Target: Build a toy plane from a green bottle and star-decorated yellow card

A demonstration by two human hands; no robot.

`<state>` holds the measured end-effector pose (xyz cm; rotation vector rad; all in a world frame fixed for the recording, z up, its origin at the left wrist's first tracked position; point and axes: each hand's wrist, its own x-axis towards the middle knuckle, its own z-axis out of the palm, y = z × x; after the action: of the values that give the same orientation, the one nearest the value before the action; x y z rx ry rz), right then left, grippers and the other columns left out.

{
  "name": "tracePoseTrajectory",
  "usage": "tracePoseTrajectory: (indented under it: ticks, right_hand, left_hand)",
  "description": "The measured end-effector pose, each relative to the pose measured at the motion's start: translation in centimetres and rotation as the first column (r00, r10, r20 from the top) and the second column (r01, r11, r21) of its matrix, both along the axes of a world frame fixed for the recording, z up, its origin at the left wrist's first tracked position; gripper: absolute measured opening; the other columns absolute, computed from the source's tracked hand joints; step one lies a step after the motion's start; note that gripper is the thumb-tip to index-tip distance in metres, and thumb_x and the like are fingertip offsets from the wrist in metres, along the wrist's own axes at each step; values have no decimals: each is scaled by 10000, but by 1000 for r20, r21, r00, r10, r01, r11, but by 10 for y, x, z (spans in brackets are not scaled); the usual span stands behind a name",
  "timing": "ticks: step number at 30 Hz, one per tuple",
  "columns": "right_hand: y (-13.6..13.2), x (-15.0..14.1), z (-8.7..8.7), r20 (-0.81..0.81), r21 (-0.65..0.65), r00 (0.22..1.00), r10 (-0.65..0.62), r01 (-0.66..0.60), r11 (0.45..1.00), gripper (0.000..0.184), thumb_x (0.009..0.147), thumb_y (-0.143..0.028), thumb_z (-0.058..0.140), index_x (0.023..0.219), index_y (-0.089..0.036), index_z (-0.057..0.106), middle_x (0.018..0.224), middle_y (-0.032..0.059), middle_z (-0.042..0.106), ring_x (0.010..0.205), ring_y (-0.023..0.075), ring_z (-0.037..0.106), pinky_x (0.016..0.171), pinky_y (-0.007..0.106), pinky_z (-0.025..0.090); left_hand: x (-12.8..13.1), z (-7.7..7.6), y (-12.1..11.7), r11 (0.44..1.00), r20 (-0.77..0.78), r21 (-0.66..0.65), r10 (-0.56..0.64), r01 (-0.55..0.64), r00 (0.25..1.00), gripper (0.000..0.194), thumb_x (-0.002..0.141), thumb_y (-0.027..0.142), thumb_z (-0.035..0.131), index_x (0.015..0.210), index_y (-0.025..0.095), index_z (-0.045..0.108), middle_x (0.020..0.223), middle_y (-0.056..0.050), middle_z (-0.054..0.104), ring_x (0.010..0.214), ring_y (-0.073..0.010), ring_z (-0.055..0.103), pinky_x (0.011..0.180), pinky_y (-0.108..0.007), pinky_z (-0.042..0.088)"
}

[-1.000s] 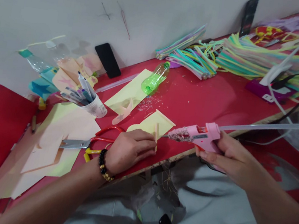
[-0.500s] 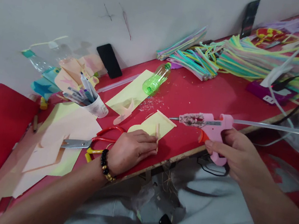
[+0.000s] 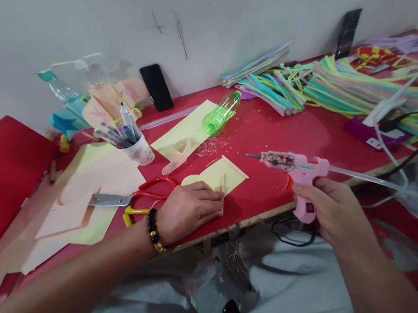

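My left hand, with a beaded bracelet at the wrist, lies palm down on a pale yellow sheet near the table's front edge. Its fingers are stretched out side by side, and their tips rest over a narrow peach strip on that sheet. My right hand is wrapped round the handle of a pink hot glue gun, thumb near the orange trigger. The gun is held above the table edge, nozzle pointing left, apart from the sheet. A clear glue stick sticks out behind it. Red-handled scissors lie left of my left hand.
A green bottle lies on another yellow sheet. Left of it are a cup of pens, a phone against the wall and peach sheets. Bundles of pipe cleaners and a purple power strip with cables occupy the right.
The glue gun has tilted slightly and its nozzle has moved a little up and to the right, away from the yellow sheet. My left hand stays on the sheet; the view has shifted slightly.
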<state>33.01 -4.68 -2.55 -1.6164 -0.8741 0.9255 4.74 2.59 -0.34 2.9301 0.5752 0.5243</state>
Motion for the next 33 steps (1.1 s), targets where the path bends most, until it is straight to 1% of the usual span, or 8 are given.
tracePoseTrajectory:
  ticks: [4, 10, 18, 23, 29, 31, 32, 33]
  right_hand:
    - [1, -2, 13, 425, -68, 902, 75, -51, 996, 458, 801, -475, 587, 503, -207, 366, 460, -59, 305, 462, 93, 316, 454, 259, 229]
    - [36, 3, 22, 785, -187, 597, 166, -27, 982, 435, 848, -498, 437, 510, -224, 424, 502, 18, 479, 518, 156, 446, 519, 282, 278]
    - [74, 3, 27, 847, -376, 407, 343, 2, 927, 401, 858, -431, 427, 706, -159, 678, 748, 130, 707, 710, 231, 639, 589, 291, 354]
    - [81, -1, 30, 851, -425, 361, 383, 43, 904, 454, 874, -447, 395, 871, -132, 723, 887, 182, 730, 808, 287, 675, 654, 331, 409]
    - [70, -15, 40, 879, -400, 314, 359, 77, 913, 507, 875, -533, 431, 970, -122, 711, 821, 180, 725, 839, 343, 669, 703, 405, 450]
    - [59, -30, 38, 943, -219, 240, 230, -71, 973, 427, 920, -408, 408, 1093, -131, 683, 993, 172, 721, 924, 304, 651, 787, 402, 458]
    - [53, -39, 34, 963, -112, 210, 171, -265, 958, 384, 931, -305, 392, 1131, -140, 676, 1073, 156, 712, 988, 278, 631, 852, 390, 450]
    - [48, -47, 29, 970, -64, 181, 164, -460, 886, 378, 923, -212, 382, 1163, -155, 669, 1143, 131, 700, 1050, 262, 603, 904, 384, 434]
  left_hand:
    - [0, 0, 0, 1000, -21, -31, -2, 1, 1000, 206, 950, 295, 540, 920, 222, 731, 1058, 6, 738, 923, -142, 647, 846, -271, 520]
    - [-1, 0, 0, 1000, -68, -24, -2, 0, 998, 267, 979, 338, 473, 944, 226, 712, 1063, 1, 728, 908, -145, 623, 814, -273, 489]
    - [-1, 3, -1, 999, -85, -36, -4, 1, 996, 264, 985, 314, 464, 919, 218, 701, 970, -25, 720, 893, -128, 603, 795, -241, 463]
    - [0, 7, -3, 999, -83, -37, -8, 5, 997, 269, 985, 311, 462, 899, 207, 695, 980, -7, 726, 874, -132, 600, 799, -252, 459]
    - [-2, 5, -2, 998, -82, -60, -9, 4, 997, 258, 986, 296, 462, 916, 202, 693, 999, -5, 721, 909, -132, 594, 823, -254, 460]
    - [-2, 4, -2, 998, -88, -66, -2, -3, 996, 243, 981, 297, 473, 920, 211, 692, 981, -7, 719, 909, -134, 590, 818, -254, 461]
    - [-2, 4, -3, 998, -99, -62, 5, -11, 995, 237, 977, 299, 480, 920, 214, 693, 966, -7, 718, 900, -137, 589, 809, -256, 463]
    - [-1, 4, -3, 998, -114, -53, 13, -19, 993, 233, 974, 300, 485, 918, 215, 694, 951, -7, 718, 888, -142, 589, 799, -260, 464]
